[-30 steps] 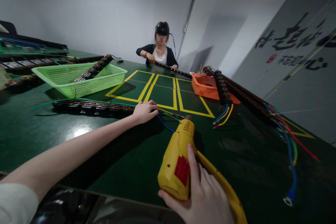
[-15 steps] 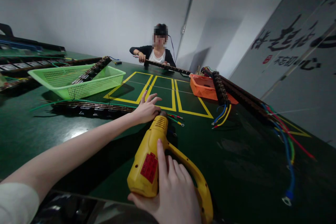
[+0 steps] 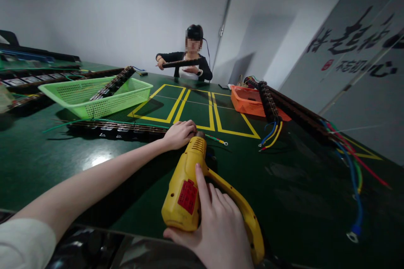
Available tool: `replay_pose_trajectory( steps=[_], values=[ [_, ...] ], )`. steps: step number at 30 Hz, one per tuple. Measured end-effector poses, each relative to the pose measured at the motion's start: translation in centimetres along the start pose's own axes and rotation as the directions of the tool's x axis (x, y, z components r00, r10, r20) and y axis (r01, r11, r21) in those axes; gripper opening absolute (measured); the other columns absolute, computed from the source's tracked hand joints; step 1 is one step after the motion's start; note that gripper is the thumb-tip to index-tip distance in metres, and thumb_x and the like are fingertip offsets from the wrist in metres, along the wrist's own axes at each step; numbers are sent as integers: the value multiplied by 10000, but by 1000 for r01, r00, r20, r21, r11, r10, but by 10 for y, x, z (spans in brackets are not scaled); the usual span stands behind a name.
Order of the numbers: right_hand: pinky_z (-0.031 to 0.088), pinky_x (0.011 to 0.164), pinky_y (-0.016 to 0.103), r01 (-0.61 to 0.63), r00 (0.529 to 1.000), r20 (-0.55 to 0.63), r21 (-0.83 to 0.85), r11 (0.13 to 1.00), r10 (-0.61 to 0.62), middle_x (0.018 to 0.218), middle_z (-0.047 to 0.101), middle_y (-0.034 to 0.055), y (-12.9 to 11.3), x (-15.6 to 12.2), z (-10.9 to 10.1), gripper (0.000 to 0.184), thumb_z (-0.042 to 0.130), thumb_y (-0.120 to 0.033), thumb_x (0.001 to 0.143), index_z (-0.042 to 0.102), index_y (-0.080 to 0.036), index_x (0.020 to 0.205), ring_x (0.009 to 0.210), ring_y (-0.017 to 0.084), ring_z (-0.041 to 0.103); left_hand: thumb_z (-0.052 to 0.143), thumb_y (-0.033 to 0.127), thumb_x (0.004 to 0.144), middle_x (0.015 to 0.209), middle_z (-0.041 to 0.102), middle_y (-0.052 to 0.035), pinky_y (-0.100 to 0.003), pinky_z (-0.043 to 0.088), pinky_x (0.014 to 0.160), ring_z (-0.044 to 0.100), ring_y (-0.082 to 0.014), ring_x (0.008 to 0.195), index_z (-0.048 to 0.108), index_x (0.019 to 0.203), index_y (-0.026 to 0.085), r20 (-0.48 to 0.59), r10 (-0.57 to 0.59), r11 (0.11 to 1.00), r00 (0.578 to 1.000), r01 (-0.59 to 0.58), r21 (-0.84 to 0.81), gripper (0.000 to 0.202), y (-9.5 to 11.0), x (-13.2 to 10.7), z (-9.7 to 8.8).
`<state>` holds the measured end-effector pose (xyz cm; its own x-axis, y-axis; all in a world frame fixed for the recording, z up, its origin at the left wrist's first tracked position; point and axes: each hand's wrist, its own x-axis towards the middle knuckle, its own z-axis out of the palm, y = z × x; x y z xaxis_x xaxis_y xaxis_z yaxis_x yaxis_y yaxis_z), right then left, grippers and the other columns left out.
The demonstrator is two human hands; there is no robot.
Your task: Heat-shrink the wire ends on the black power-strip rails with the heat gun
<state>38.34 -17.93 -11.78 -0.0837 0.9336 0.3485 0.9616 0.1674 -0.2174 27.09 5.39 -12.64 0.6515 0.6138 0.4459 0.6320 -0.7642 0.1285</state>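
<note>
My right hand [image 3: 221, 218] is wrapped round a yellow heat gun [image 3: 184, 191] with a red label on its body. Its index finger lies along the casing, and the nozzle points away from me. Just left of the nozzle, my left hand [image 3: 180, 134] is closed with curled fingers round the wires [image 3: 216, 138] at the right end of a long dark strip [image 3: 126, 131]. A ring terminal on a wire end sticks out to the right, past the nozzle. What lies inside the left fingers is mostly hidden.
A green basket [image 3: 123, 99] holding a dark strip stands at left. At right is an orange basket [image 3: 246, 107] beside strips with coloured ring-terminal wires [image 3: 356, 201]. Yellow tape [image 3: 212, 111] marks the green table. Across it, a person [image 3: 186, 69] holds another strip.
My left fingers, spread before, have curled in, and fewer wire ends show beyond them. The heat gun stays in my right hand. The person opposite has raised their strip off the table.
</note>
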Motion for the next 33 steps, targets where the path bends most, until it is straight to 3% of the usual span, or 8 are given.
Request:
replay_pose_trajectory(
  steps=[5, 13, 18, 27, 33],
  values=[
    [491, 725, 414, -25, 1000, -5, -3, 1000, 25, 988, 636, 87, 16, -2, -7, 1254, 723, -689, 465, 117, -211, 1454, 823, 277, 603, 380, 243, 906, 1065, 575, -56, -415, 277, 1008, 489, -217, 1019, 595, 924, 189, -163, -139, 987, 977, 150, 58, 222, 18, -8, 10],
    [500, 705, 385, -31, 996, -85, -125, 992, 20, 1036, 638, 92, 51, -17, -18, 1164, 657, -719, 556, 124, -208, 1455, 843, 265, 618, 396, 244, 903, 1074, 581, -23, -351, 354, 881, 514, -191, 994, 587, 892, 195, -124, -167, 986, 978, 166, -23, 197, 15, -7, 9],
    [512, 662, 368, -13, 989, -147, -215, 976, -19, 979, 656, 87, 60, -21, -20, 1135, 595, -759, 593, 143, -174, 1454, 794, 254, 630, 401, 238, 880, 1065, 577, -17, -341, 367, 854, 523, -183, 975, 588, 877, 193, -116, -165, 986, 979, 162, -41, 192, 12, -6, 9],
    [527, 663, 404, -8, 985, -169, -218, 976, -30, 940, 650, 132, 35, -14, -12, 1162, 636, -711, 593, 118, -114, 1445, 775, 281, 621, 457, 291, 812, 1069, 572, -17, -351, 373, 868, 510, -199, 988, 596, 901, 196, -109, -152, 988, 982, 146, -54, 191, 11, -6, 8],
    [515, 678, 429, 20, 993, -110, -120, 993, -33, 909, 620, 104, 6, -1, 1, 1234, 639, -752, 536, 91, -128, 1449, 747, 271, 590, 317, 316, 918, 1051, 579, -13, -332, 367, 865, 517, -173, 954, 610, 879, 197, -81, -166, 984, 983, 159, -80, 319, 11, -5, 6]
  ],
)
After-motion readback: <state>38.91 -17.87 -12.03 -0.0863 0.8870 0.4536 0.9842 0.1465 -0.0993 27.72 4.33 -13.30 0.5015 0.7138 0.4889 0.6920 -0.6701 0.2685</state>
